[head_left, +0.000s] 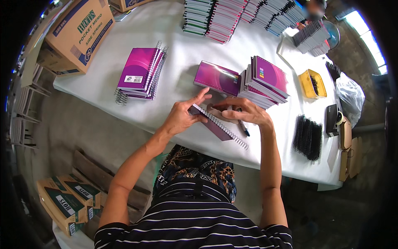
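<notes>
The person stands at the near edge of a white-covered worktop [178,25], both hands on a purple spiral notebook [215,124] lying at the centre of the view, its wire spine running toward 4 o'clock. The left hand [182,116] grips the notebook's upper corner, thumb and fingers clamped on the cover, the forefinger lifted and pointing toward 1 o'clock. The right hand [244,112] lies over the far end of the notebook, fingers curled together around a dark pen [243,128] whose tip points toward 5 o'clock.

Just beyond the hands, at 12 o'clock, lies a single purple notebook [217,77], and touching it at 2 o'clock is a low stack of the same purple notebooks [267,81], close against the right hand. At 10 o'clock sits another bound stack [141,72] with wire coils showing. Far at 12 o'clock rise tall stacks of notebooks [224,16]. At 3 o'clock lie black binding combs [309,137], with a yellow tray [313,85] behind them. A cardboard box [78,35] occupies the corner at 10 o'clock.
</notes>
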Motion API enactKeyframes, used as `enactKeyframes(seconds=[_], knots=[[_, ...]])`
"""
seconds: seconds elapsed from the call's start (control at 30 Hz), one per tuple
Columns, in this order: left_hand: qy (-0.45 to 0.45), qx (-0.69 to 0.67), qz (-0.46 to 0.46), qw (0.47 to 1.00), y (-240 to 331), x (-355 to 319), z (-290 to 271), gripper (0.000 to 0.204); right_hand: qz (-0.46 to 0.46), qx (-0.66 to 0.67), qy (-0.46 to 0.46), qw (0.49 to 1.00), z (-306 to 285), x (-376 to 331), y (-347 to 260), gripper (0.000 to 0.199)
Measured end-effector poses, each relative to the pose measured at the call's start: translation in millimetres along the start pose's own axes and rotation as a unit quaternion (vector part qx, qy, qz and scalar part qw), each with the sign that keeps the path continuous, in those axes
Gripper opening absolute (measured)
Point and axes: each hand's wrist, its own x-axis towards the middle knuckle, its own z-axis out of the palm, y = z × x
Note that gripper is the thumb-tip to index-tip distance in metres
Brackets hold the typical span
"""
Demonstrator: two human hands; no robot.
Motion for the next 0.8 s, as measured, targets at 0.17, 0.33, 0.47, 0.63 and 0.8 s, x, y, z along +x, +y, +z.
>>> enactKeyframes(seconds=[0.17, 0.33, 0.47, 0.63, 0.8], knots=[[-0.003, 0.005, -0.006, 1.0, -0.5, 5.7, -1.9, 0.094, -0.029, 0.052, -0.013, 0.998, -1.6, 9.2, 0.6, 0.067], [-0.006, -0.024, -0.092, 0.995, 10.9, 9.7, -2.3, 0.096, -0.093, 0.111, 0.014, 0.989, 1.6, 11.8, 19.1, 0.066], [-0.038, -0.053, -0.028, 0.997, -10.5, 5.9, -11.0, 0.088, -0.057, 0.021, 0.057, 0.997, 2.5, 2.5, -5.5, 0.074], [-0.174, -0.06, -0.051, 0.982, 9.5, 15.8, -28.6, 0.058, -0.055, -0.028, 0.166, 0.984, -12.4, -86.8, 6.6, 0.067], [-0.12, -0.167, -0.045, 0.978, 22.2, 15.7, -25.6, 0.046, 0.084, -0.445, 0.366, 0.813, -2.3, -148.9, 59.5, 0.035]])
